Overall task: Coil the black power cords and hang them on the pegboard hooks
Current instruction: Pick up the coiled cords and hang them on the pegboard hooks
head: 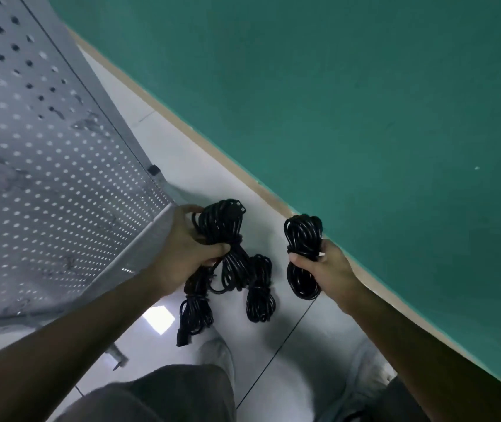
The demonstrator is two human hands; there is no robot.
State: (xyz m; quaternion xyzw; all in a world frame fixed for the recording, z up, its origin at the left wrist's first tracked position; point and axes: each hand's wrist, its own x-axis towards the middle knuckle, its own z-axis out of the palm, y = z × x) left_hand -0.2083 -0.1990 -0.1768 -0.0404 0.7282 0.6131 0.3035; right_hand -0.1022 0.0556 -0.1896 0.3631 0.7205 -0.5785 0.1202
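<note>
We are looking down past our own arms at a pale tiled floor [158, 138]. Filling the left side, a grey perforated pegboard [45, 184] is leaning away from us, its metal frame meeting the floor. Just right of its lower corner, our left hand [182, 254] is curling its fingers and thumb tightly around a cluster of black power cords [222, 229]; several coiled bundles are hanging from this grip, one of them [260, 290] dangling towards the middle and another, lower down, ending in a plug [182, 338]. Further right, and apart from that cluster, our right hand [319, 263] is gripping a single coiled cord [302, 236] around its middle, thumb pressing across the loops. A green wall [365, 86] with a tan base strip is filling the right side.
</note>
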